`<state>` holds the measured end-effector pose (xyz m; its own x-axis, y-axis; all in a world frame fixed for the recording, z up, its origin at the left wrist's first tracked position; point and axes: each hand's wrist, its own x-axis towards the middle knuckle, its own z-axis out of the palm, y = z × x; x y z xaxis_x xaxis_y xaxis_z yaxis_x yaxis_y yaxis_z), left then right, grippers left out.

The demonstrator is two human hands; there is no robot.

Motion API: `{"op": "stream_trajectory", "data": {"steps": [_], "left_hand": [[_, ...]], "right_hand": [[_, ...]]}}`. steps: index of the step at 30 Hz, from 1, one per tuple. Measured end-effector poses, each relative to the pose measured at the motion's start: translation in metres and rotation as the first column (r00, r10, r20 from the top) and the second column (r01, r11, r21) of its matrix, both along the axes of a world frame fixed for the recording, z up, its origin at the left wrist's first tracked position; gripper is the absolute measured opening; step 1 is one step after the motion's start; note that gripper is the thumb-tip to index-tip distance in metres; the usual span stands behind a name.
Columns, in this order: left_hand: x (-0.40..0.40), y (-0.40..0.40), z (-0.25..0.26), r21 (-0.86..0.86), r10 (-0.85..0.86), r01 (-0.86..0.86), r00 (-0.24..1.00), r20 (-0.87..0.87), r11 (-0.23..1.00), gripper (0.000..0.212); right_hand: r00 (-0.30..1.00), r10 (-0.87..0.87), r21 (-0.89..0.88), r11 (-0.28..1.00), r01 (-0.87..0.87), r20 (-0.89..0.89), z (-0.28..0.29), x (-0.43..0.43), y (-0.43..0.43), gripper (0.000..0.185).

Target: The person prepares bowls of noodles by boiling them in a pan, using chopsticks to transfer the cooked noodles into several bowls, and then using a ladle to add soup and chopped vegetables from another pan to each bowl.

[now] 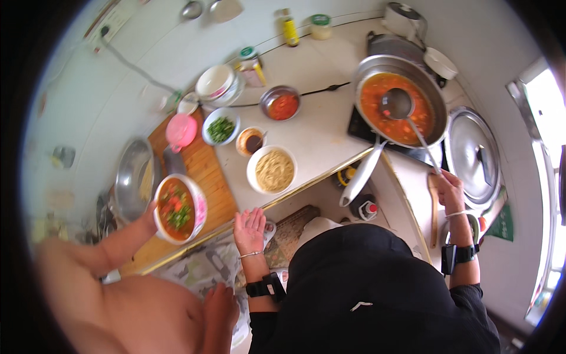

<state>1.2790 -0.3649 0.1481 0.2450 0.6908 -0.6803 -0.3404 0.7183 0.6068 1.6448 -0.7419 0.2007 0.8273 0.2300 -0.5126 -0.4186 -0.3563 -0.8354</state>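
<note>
My right hand (449, 190) grips the handle of a metal ladle (398, 104), whose bowl rests in the reddish soup of a large steel pan (362, 71). Palm up and fingers extended, my left hand (250, 232) holds nothing near the counter's front edge. Just beyond it stands a white bowl of noodles (274, 170). Behind the noodles are a small cup with dark sauce (253, 144), a bowl of chopped greens (220, 127) and a steel bowl of red sauce (283, 106). At the left, another person's hand (146, 221) holds a bowl of soup topped with greens (201, 205).
A wooden cutting board (208, 166) bears a cleaver (174, 160) and pink container (182, 129). A steel basin (132, 177) stands beside it. The pan handle (362, 175) juts over the counter edge. A steel lid (471, 155) and wooden spatula (434, 212) lie at the right.
</note>
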Motion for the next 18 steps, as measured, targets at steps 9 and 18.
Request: {"op": "stream_trajectory", "data": {"steps": [9,18], "left_hand": [[0.069,0.019,-0.081,-0.118,-0.336,0.332,0.942,-0.018,0.936,0.047],[0.088,0.012,-0.073,-0.039,-0.223,0.221,0.973,-0.061,0.974,0.041]], "right_hand": [[0.673,0.448,-0.574,0.818,-0.043,0.588,0.024,0.018,-0.040,0.024],[0.990,-0.106,0.103,0.988,0.115,-0.092,0.002,0.044,-0.010,0.026]]}}
